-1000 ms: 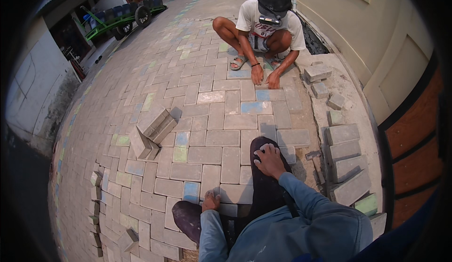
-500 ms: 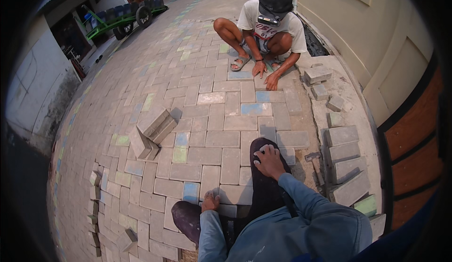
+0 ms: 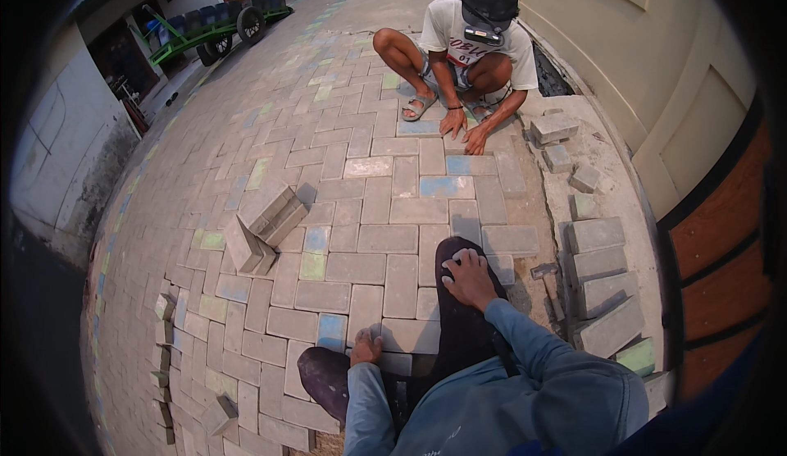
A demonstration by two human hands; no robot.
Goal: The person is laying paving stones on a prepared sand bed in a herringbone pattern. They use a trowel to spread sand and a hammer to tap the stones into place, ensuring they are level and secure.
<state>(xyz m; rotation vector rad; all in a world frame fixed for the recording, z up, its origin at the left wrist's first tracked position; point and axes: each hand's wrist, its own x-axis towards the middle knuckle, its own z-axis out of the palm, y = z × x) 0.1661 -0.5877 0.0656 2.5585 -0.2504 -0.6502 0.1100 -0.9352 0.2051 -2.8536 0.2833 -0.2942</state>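
My left hand (image 3: 366, 347) is down on the paving between my knees, its fingers a little apart against a grey paver (image 3: 365, 308). A blue-painted paver (image 3: 332, 332) lies just beyond it to the left. On my right knee (image 3: 457, 253) rests my right hand (image 3: 470, 280), fingers loosely spread over the dark trouser leg, with nothing seen in it. A hammer (image 3: 552, 290) lies on the sandy strip to the right of that hand. Opposite me a squatting person (image 3: 479, 46) in a cap presses both hands on pavers near the right edge.
Loose pavers stand in a row (image 3: 597, 237) along the wall at right. A small stack of pavers (image 3: 275, 212) sits on the paving left of centre, and several upright ones (image 3: 165, 333) line the lower left. A green cart (image 3: 213, 34) is parked at far left.
The other person's head and upper body have shifted slightly to the right, and their right-side hand has moved a little. Both my hands stay in place.
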